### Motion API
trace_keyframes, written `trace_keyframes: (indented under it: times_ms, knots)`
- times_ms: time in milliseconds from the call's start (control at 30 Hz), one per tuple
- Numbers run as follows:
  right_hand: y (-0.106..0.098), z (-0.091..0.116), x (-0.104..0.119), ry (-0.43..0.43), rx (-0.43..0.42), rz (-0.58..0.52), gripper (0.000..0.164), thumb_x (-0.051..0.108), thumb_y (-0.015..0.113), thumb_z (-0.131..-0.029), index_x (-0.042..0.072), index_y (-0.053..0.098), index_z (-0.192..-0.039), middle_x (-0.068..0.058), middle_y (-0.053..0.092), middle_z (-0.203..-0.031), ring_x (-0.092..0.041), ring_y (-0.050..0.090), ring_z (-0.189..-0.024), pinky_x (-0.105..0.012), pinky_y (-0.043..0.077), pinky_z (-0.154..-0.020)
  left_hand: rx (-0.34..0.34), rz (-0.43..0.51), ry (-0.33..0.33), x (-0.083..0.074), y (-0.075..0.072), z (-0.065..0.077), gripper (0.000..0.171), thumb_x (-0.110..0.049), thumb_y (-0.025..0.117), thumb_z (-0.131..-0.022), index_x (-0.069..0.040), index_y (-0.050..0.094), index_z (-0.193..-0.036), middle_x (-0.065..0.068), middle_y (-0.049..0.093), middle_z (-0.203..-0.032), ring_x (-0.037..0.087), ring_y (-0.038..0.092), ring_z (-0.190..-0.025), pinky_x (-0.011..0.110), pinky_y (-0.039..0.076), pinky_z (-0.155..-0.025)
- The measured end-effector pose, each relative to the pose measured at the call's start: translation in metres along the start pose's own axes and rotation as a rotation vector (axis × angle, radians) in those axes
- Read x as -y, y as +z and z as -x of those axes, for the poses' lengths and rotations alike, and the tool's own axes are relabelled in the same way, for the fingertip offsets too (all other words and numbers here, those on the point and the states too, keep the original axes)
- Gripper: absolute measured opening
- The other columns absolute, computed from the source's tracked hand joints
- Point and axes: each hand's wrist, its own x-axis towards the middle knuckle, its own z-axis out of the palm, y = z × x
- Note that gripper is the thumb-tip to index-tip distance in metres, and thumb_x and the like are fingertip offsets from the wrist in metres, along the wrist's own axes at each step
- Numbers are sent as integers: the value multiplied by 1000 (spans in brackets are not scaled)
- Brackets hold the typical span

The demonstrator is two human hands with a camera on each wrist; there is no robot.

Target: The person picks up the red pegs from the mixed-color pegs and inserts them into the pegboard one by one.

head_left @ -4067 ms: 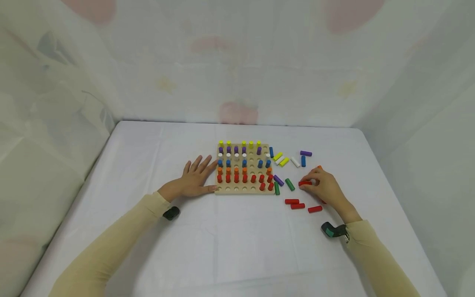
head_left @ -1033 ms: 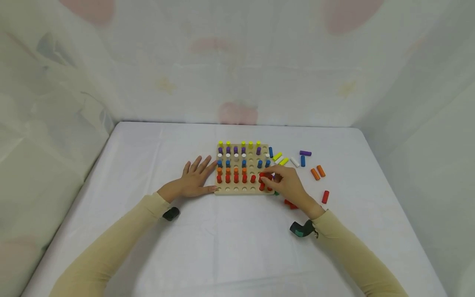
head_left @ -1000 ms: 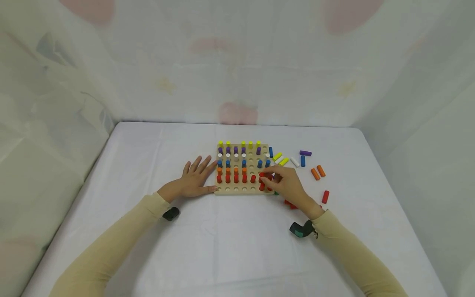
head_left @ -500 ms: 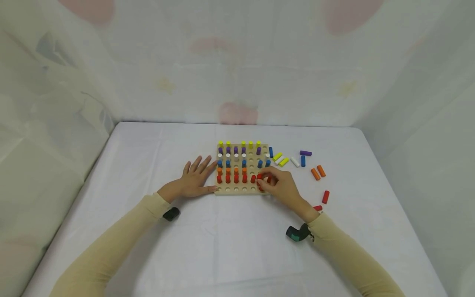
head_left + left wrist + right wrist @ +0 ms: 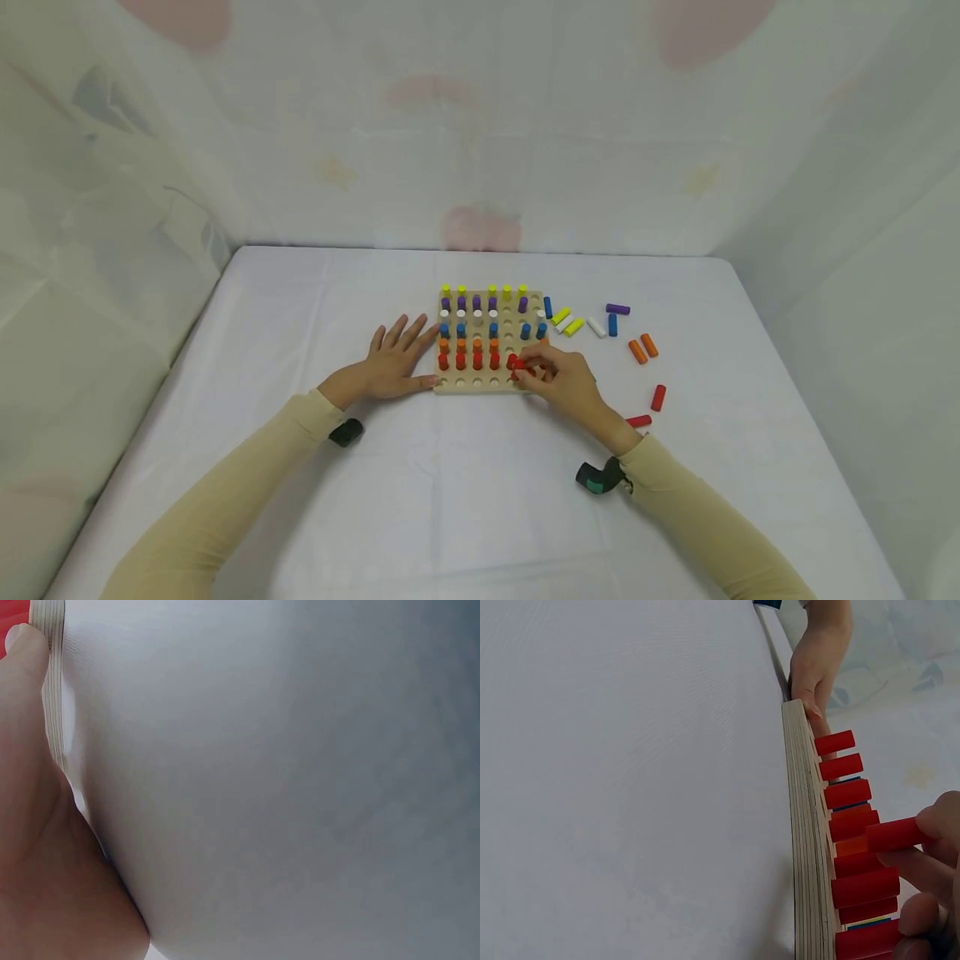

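Note:
A wooden pegboard [image 5: 468, 388] lies mid-table, with rows of coloured pegs standing in its holes. My left hand [image 5: 392, 362] lies spread flat at its left side, thumb and fingertips touching the edge; in the left wrist view the thumb [image 5: 22, 697] meets the board's rim. Over the front right part, my right hand [image 5: 566, 379] pinches a red peg [image 5: 894, 834] between thumb and finger. That peg is clear of the holes, above a row of standing red pegs [image 5: 864, 886]. Part of the board's right side is hidden under this hand.
Right of the board lie loose pegs: yellow [image 5: 561, 316], white [image 5: 596, 327], blue [image 5: 612, 325], purple [image 5: 618, 309], orange [image 5: 637, 352] and red [image 5: 658, 397]. Another red peg [image 5: 639, 421] lies beside the right wrist. White cloth covers the table [image 5: 450, 500].
My right hand took up a red peg at the table's right and carried it left to over the board. In the last second it shifted slightly further left. The left hand stays put.

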Motion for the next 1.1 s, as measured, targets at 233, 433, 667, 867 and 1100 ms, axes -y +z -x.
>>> trace_keyframes:
  times_ms: [233,433,667,867,1100]
  knots:
    - [0,1,1,29,35,44,23,19,79,-85,12,74,-106,-4,76,-96,-4,46,-58,-17,39,-52,5,11,-8,-2,-1,1,94,-68,47,-93,-26,-4,-160,9,-15,-168,41,-18,-153,70,-9,-117]
    - [1,2,2,-6,24,67,22,19,79,-85,12,76,-105,-3,77,-97,-5,51,-64,-17,45,-56,-7,14,0,-1,0,1,95,-69,47,-93,-26,-2,-161,9,-13,-169,42,-17,-153,70,-7,-117]
    - [3,2,0,-24,23,133,21,20,80,-84,12,77,-103,-3,77,-93,-5,54,-64,-17,45,-56,-7,11,4,-1,0,0,95,-70,46,-92,-26,-3,-161,9,-13,-169,42,-17,-153,71,-7,-117]
    - [4,1,3,-29,37,208,21,22,81,-83,14,77,-102,1,76,-84,-5,54,-62,-16,44,-56,-12,12,13,-2,-2,1,97,-74,44,-91,-25,-2,-161,11,-12,-168,44,-15,-153,71,-7,-116]
    - [3,1,6,-44,47,258,20,22,81,-83,14,76,-101,2,74,-80,-6,56,-63,-17,45,-57,-11,-12,0,-6,-5,3,95,-68,49,-93,-23,-1,-161,13,-10,-168,45,-12,-153,72,-5,-116]
